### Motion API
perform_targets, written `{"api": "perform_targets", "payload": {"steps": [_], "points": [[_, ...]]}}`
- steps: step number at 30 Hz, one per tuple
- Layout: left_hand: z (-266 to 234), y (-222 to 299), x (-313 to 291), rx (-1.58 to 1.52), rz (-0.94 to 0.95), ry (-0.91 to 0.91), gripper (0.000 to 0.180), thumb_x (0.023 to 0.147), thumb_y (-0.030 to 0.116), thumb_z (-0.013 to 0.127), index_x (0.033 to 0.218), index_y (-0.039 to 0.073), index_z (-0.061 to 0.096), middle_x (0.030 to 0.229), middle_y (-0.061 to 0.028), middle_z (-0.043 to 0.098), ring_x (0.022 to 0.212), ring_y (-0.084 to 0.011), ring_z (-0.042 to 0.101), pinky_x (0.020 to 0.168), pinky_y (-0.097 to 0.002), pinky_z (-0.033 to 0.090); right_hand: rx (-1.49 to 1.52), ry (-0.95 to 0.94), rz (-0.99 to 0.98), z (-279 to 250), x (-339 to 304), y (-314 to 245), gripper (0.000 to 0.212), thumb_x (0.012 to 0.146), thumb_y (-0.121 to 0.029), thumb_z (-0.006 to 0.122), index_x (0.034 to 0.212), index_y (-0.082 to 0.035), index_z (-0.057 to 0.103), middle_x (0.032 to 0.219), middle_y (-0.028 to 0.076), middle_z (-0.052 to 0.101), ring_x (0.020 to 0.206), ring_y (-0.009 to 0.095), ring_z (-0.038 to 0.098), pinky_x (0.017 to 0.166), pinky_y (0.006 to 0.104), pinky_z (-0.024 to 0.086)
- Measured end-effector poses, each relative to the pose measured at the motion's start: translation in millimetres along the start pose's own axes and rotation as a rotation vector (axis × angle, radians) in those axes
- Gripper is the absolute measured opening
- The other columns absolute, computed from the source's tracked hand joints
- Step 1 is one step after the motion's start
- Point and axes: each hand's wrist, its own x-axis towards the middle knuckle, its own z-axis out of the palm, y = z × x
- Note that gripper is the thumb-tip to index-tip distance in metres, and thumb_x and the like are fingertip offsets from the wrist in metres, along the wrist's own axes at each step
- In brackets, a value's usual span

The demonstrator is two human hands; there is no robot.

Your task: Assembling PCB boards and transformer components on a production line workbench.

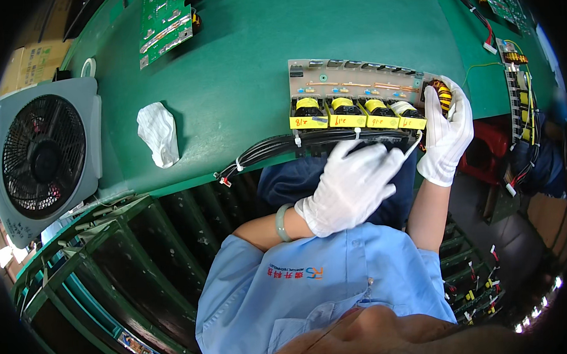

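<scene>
Limp-looking black cable bundle (263,150) from 7 o'clock of the board; at 6, left hand in white cloth glove (353,190), fingers narrowed, apparently pinching a slim white strip (412,147). Long grey circuit board (355,76), at green tabletop's (229,84) near edge: likely stiff, weighty, fragile; best held by its rims. At 3, right hand in white cloth glove (449,128), thumb and fingers around yellow-and-black ring coil (443,96).

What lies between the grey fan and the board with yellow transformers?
In the head view: a crumpled white cloth on the green tabletop, then, nearer the board, the free end of the black cable bundle.
</scene>
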Motion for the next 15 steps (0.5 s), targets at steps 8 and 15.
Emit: {"api": "perform_targets", "payload": {"steps": [8,15], "points": [[25.8,3.3,-7.5,-0.122,0.290,-0.088,0.054,0.084,0.021,0.065,0.130,-0.006,0.058,0.125,-0.0177,0.062,0.119,-0.0319,0.059,0.107,-0.0481,0.042,0.081,0.050,0.033,3.8,-6.2,-2.7,0.026,0.080,-0.003,0.078,0.105,0.000,0.070,0.101,0.013,0.070,0.090,0.022,0.070,0.082,0.0312,0.055],[24.6,1.6,6.9,-0.164,0.382,-0.203,0.056,0.088,0.021,0.063,0.135,-0.006,0.053,0.122,-0.0212,0.061,0.112,-0.0337,0.060,0.107,-0.0485,0.043,0.067,0.060,0.012,0.3,-9.3,-2.0,0.026,0.082,-0.001,0.078,0.106,0.002,0.069,0.101,0.013,0.070,0.090,0.021,0.069,0.082,0.0309,0.055]]}}
